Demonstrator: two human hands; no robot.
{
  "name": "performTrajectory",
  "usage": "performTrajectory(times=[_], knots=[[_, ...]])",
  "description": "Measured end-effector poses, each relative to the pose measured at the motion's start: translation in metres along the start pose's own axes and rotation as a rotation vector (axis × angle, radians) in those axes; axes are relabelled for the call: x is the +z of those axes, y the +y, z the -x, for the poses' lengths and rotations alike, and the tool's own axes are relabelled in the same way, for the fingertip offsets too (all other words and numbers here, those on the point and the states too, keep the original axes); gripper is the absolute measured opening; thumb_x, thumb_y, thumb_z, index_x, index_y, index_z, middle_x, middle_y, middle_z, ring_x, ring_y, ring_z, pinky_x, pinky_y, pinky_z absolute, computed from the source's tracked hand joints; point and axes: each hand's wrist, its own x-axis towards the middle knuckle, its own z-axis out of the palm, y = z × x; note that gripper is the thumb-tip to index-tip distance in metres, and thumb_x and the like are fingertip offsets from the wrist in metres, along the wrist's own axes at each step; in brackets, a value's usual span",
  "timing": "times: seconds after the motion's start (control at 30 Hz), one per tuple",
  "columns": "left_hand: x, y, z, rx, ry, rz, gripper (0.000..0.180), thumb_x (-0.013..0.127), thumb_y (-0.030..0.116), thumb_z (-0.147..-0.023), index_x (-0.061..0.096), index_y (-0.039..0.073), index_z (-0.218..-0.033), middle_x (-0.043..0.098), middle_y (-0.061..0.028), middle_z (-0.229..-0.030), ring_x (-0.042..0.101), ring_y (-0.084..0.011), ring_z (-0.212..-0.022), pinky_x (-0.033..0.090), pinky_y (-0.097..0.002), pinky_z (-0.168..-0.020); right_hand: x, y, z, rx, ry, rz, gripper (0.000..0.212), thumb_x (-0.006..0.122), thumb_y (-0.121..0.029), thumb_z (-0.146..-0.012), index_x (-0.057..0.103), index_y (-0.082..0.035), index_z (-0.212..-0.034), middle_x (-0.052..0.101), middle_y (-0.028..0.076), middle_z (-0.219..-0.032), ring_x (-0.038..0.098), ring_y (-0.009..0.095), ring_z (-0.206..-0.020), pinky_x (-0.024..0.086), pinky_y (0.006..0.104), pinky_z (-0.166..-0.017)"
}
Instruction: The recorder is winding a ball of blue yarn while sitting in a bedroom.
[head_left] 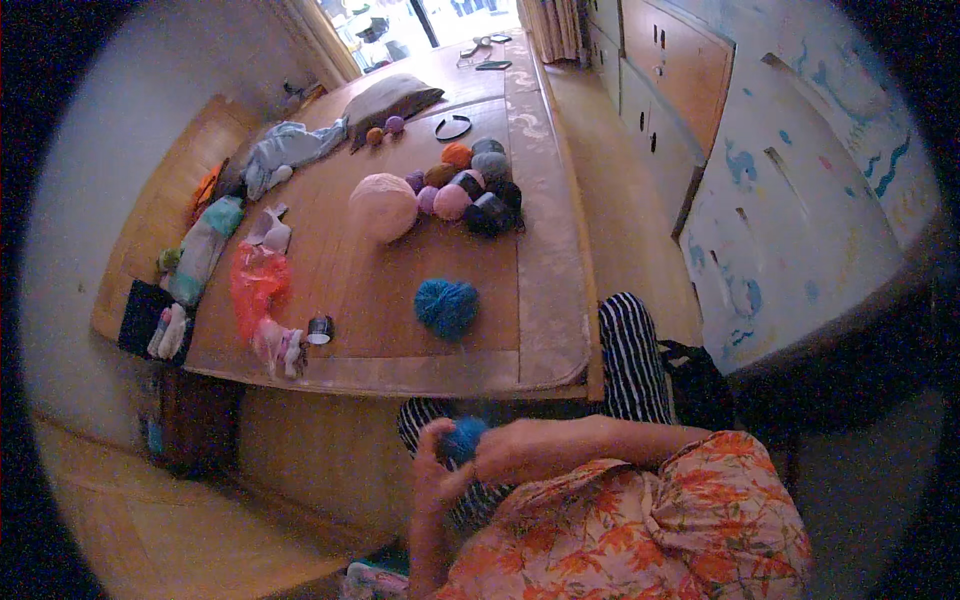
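Observation:
A small blue ball of yarn (464, 438) is in my left hand (434, 468), whose fingers and thumb curve around it above my lap. Close against the ball's right side is my right hand (497, 456). It is blurred, and its fingers cannot be made out. On the mat past my knees lies a larger loose bundle of blue yarn (446, 308). Any strand between bundle and ball is too fine to see.
Farther up the mat-covered bed (330, 220) sit a big peach yarn ball (384, 208) and a cluster of smaller balls (452, 203). A red plastic bag (260, 285) and a small dark tin (320, 330) lie left. White cabinets (790, 190) stand right.

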Motion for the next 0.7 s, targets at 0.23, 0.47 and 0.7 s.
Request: performTrajectory(times=[0.23, 0.47, 0.7], knots=[[0.011, 0.022, 0.006, 0.118, -0.196, 0.351, 0.062, 0.077, 0.003, -0.063, 0.045, 0.012, -0.115, 0.051, -0.0074, -0.120, 0.052, -0.0211, -0.109, 0.043, -0.0333, -0.094, -0.002, 0.035, 0.005, 0.135, 0.281, 0.175, 0.007, 0.057, -0.010, -0.079, 0.054, -0.006, -0.083, 0.056, 0.014, -0.084, 0.056, 0.035, -0.083, 0.046, 0.0434, -0.072], [0.000, 0.013, -0.003, 0.065, 0.118, -0.003, 0.062, 0.076, 0.001, -0.064, 0.045, 0.012, -0.116, 0.050, -0.0070, -0.120, 0.052, -0.0198, -0.106, 0.044, -0.0331, -0.092, 0.009, 0.002, 0.004, -0.064, 0.115, -0.046, 0.007, 0.056, -0.009, -0.080, 0.052, -0.004, -0.081, 0.055, 0.013, -0.084, 0.055, 0.035, -0.083, 0.046, 0.0451, -0.071], [0.009, -0.006, 0.011, 0.100, -0.135, 0.378, 0.063, 0.079, 0.008, -0.064, 0.045, 0.011, -0.118, 0.051, -0.0069, -0.116, 0.053, -0.0184, -0.104, 0.043, -0.0344, -0.093, -0.002, 0.033, 0.006, 0.075, 0.386, 0.154, 0.004, 0.054, -0.009, -0.082, 0.055, -0.006, -0.085, 0.055, 0.013, -0.081, 0.056, 0.034, -0.083, 0.047, 0.0434, -0.073]])
